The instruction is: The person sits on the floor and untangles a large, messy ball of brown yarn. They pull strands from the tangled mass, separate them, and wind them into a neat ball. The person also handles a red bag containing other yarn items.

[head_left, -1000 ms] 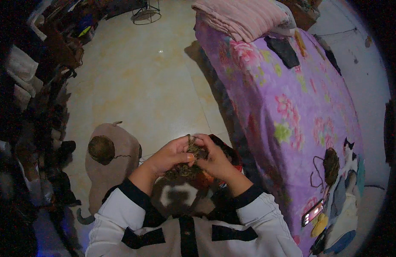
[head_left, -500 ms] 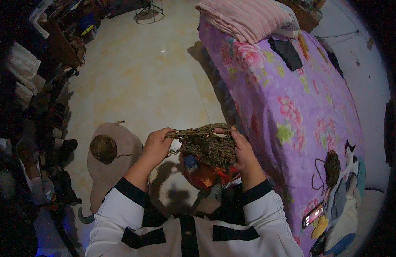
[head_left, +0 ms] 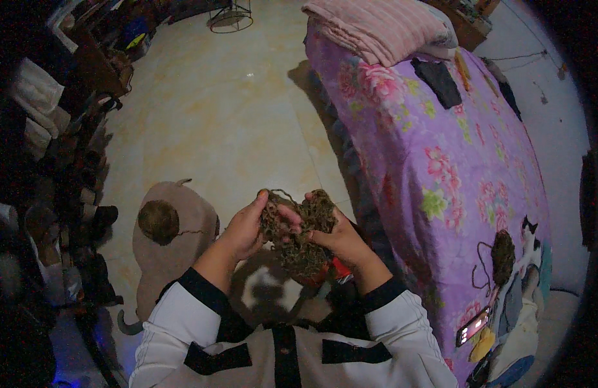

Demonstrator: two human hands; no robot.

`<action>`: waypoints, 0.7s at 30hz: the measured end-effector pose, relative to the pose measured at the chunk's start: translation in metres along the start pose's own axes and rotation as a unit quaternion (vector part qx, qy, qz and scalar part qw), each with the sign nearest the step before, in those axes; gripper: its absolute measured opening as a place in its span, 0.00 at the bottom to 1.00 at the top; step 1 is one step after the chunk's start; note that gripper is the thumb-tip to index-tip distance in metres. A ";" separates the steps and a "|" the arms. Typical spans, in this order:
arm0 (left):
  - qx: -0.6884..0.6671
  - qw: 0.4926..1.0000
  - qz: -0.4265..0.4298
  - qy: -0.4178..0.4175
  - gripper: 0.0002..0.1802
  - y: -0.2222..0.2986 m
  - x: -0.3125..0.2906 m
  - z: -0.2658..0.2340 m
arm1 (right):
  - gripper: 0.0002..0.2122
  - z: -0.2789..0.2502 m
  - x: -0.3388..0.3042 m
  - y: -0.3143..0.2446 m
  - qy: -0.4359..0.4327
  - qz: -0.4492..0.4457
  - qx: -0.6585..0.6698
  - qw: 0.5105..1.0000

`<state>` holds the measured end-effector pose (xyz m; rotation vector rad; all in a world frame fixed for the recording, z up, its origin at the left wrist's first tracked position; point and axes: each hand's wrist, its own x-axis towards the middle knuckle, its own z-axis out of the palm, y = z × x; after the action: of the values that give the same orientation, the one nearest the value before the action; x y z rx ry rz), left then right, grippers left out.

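Observation:
A loose tangle of olive-brown yarn (head_left: 302,258) hangs between my two hands in front of my lap. The fingers of my left hand (head_left: 246,226) are curled into its left side, and some fingertips show through the strands. On the other side, my right hand (head_left: 343,238) grips a bunched part of the tangle, with the thumb pressed across it. A thin loop of strand arches between the hands at the top. Below the tangle, something bright red (head_left: 341,270) shows partly. To the left, a ball of yarn (head_left: 158,221) rests on a beige rounded mat (head_left: 160,284), with a strand trailing right.
A bed with a purple flowered cover (head_left: 409,155) runs along my right, bearing a folded pink blanket (head_left: 383,29), a dark yarn bundle (head_left: 503,257), a phone (head_left: 473,325) and clothes (head_left: 515,317). Shoes (head_left: 95,216) line the left. A wire stand (head_left: 231,19) is far ahead.
My hands have come closer together. The yarn that was stretched between them is now gathered and bunched in both hands, and it covers more of the red thing below.

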<state>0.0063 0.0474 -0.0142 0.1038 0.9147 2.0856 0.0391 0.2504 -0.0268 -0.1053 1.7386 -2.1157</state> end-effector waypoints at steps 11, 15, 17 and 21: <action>0.543 0.791 0.094 0.267 0.18 -0.020 0.013 0.005 | 0.27 0.008 0.001 -0.003 0.083 -0.030 -0.132 0.987; 0.415 0.794 0.278 0.347 0.16 -0.006 0.013 -0.013 | 0.20 -0.005 0.009 -0.022 0.115 -0.024 -0.200 0.973; 0.394 0.774 0.297 0.396 0.15 0.004 0.008 -0.011 | 0.16 -0.017 0.013 -0.028 0.150 -0.061 -0.284 0.945; 0.544 0.659 0.290 0.432 0.17 0.011 -0.001 -0.001 | 0.13 -0.015 0.022 -0.032 0.295 -0.216 -0.353 0.861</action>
<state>-0.0007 0.0413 -0.0077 0.0048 2.9867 1.6936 0.0066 0.2618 -0.0042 -0.0473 3.0582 -1.7444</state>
